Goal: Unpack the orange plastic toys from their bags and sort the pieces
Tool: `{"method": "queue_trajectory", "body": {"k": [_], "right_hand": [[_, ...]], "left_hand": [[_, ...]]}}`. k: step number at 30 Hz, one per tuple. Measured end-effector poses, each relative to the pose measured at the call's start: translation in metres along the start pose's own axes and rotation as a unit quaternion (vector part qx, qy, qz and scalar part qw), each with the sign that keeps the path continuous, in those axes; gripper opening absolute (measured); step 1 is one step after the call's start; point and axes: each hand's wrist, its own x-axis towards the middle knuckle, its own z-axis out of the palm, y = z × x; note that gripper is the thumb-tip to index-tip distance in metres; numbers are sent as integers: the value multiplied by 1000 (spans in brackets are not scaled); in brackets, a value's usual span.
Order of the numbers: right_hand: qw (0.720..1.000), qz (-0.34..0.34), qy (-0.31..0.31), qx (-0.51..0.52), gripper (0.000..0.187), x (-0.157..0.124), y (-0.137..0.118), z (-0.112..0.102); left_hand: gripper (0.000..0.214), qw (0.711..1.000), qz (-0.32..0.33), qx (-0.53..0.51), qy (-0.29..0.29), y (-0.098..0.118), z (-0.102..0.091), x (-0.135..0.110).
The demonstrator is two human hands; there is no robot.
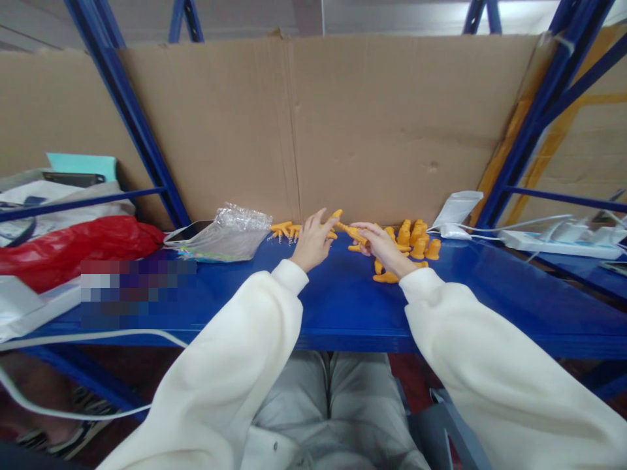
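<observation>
My left hand [313,239] and my right hand [381,245] meet over the blue shelf [343,307], both in white sleeves. Between their fingertips they pinch a small orange plastic piece [349,230]. Several orange plastic parts [416,240] stand and lie just right of my right hand. One flat orange part [386,277] lies by my right wrist. A few more orange pieces with metal pins [285,229] lie to the left of my left hand.
A clear plastic bag [230,235] and a phone [189,231] lie left of the hands. A red bag [73,247] sits far left. White chargers, cables and a power strip [553,243] lie on the right. A cardboard wall [343,124] backs the shelf between blue uprights.
</observation>
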Motion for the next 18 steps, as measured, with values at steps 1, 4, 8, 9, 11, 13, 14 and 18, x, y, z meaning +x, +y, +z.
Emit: {"method": "queue_trajectory", "body": {"k": [1,4,8,9,11,13,14,18], "right_hand": [[1000,2,-5,2,26,-1,-1,0],[1000,10,-10,-8,23,-4,-4,0],[997,-20,-25,-69,28,-3,0,-6],[994,-38,-32,-94,30,-1,1,-9],[983,-87,-43,-159,32,1,4,-13],[963,-141,-51,-226,29,3,5,-16],[951,-165,-53,-255,27,3,5,-17],[916,-229,-53,-325,22,2,2,-19]], "left_hand": [[45,1000,-18,-6,1,-5,-2,-2],[42,997,-37,-57,-25,-13,-1,-4],[45,994,-51,-84,-43,-9,1,-3],[46,994,-61,-81,-50,-7,1,-3],[44,992,-82,-73,-64,-3,-1,-2],[42,991,-98,-68,-68,-1,-3,-2],[41,990,-104,-67,-67,0,-3,-2],[38,988,-120,-80,-61,3,-3,-2]]}}
